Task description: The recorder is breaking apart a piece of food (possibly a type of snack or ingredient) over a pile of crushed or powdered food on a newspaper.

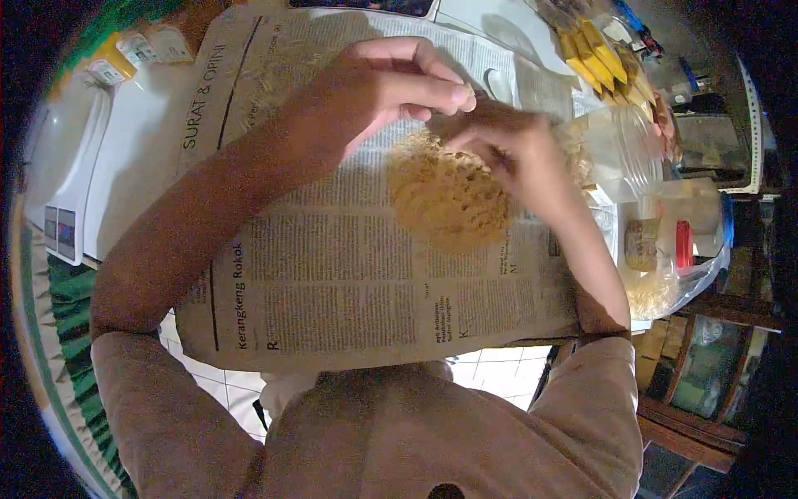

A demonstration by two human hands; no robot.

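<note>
A heap of tan powder (452,193) lies on newspaper (324,249) spread before me. Above the heap's far edge, my left hand (411,81) pinches a small pale piece between thumb and fingertips; what it is cannot be made out. My right hand (511,150) is blurred, low over the far right part of the heap, its fingers bent down and partly in shadow. Whether it holds anything is hidden. Just beyond both hands, a spoon (495,84) rests on the newspaper.
Clear plastic tubs (623,153) stand at the right, near a container with a red item (684,243). Yellow packets (589,53) lie at the back right. A white kitchen scale (81,181) is at the left, with a yellow labelled pack (112,62) behind it.
</note>
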